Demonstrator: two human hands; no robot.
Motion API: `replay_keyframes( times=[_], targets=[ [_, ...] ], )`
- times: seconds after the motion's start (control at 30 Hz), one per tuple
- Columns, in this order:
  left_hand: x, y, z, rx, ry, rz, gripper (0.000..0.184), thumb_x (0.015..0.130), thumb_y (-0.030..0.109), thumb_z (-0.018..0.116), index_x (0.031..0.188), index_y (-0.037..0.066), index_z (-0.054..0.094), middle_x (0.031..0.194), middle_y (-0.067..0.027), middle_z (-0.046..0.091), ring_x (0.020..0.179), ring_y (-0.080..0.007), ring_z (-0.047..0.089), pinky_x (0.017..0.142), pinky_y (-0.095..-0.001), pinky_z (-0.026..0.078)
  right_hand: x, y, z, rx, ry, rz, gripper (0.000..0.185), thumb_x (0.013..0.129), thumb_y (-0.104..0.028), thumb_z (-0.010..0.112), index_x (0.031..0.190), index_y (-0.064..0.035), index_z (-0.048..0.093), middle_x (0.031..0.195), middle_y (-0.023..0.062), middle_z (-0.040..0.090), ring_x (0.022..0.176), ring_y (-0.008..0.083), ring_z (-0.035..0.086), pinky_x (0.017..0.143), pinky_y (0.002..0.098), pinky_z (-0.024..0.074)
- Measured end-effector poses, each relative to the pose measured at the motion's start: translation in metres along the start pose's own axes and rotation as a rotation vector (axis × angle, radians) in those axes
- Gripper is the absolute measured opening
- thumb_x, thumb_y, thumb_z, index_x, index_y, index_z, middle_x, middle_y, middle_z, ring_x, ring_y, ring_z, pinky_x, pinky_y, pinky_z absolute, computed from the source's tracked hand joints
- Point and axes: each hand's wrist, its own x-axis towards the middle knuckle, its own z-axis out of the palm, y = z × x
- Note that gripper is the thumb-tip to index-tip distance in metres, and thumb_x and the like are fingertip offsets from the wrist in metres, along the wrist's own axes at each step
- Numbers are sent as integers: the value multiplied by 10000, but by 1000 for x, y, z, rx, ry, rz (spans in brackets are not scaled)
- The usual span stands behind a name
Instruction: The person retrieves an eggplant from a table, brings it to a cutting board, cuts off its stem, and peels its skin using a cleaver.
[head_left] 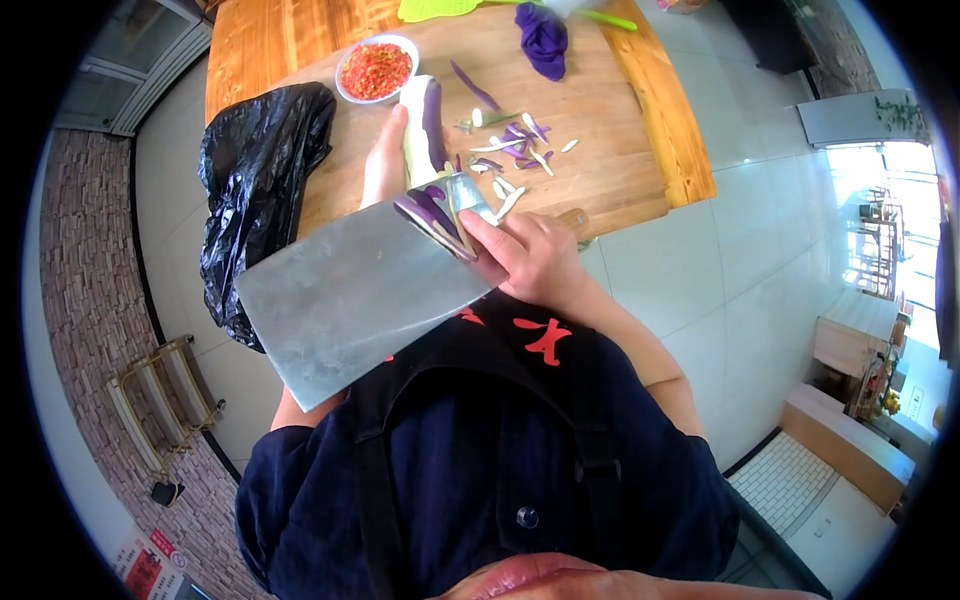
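A wide cleaver is tilted across the near edge of the board, held by my right hand, whose fingers are wrapped round its handle end. Purple peel strips lie on the blade near my fingers. Behind the blade, my left hand rests along the left side of a partly peeled eggplant, its thumb up beside the white flesh; the other fingers are hidden. More purple and white peel scraps are scattered on the wooden cutting board to the right.
A bowl of chopped red pepper stands at the board's back left. A black plastic bag hangs over the table's left edge. A purple cloth and a green utensil lie at the back.
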Motion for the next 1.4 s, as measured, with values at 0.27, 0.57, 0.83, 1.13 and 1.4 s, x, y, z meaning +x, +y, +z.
replay_keyframes(
  times=[0.27,0.57,0.83,1.13,1.4],
  targets=[
    [-9,-5,11,-136,45,-84,464,951,461,437,1070,32,565,807,-116,638,666,-205,621,599,-322,521,0,20,5,-62,43,40,506,644,-102,731,1140,-95,630,627,13,413,495,183,464,454,303,402],
    [-14,-3,20,23,133,69,392,944,431,456,918,55,566,688,-79,595,551,-180,566,511,-313,467,-1,4,4,-17,32,9,505,640,-111,732,1136,-105,637,634,11,423,499,168,463,443,304,400],
    [-20,-10,24,-91,153,1,438,919,492,484,932,69,598,728,-89,626,579,-188,592,524,-318,484,0,9,5,-37,45,-10,518,636,-101,730,1142,-97,619,651,27,467,518,192,501,462,316,421],
    [-23,-14,16,-336,-153,-177,483,907,544,485,963,82,616,782,-90,650,633,-186,616,551,-326,510,-3,26,12,-77,53,116,505,687,-79,693,1180,-102,585,652,62,496,544,247,527,494,353,439],
    [-20,-28,8,-340,-48,27,284,928,380,563,979,103,591,824,-31,590,711,-132,581,604,-287,494,-10,36,17,-23,48,204,521,680,-43,670,1189,-89,570,662,84,523,563,269,546,508,378,440]
  ],
)
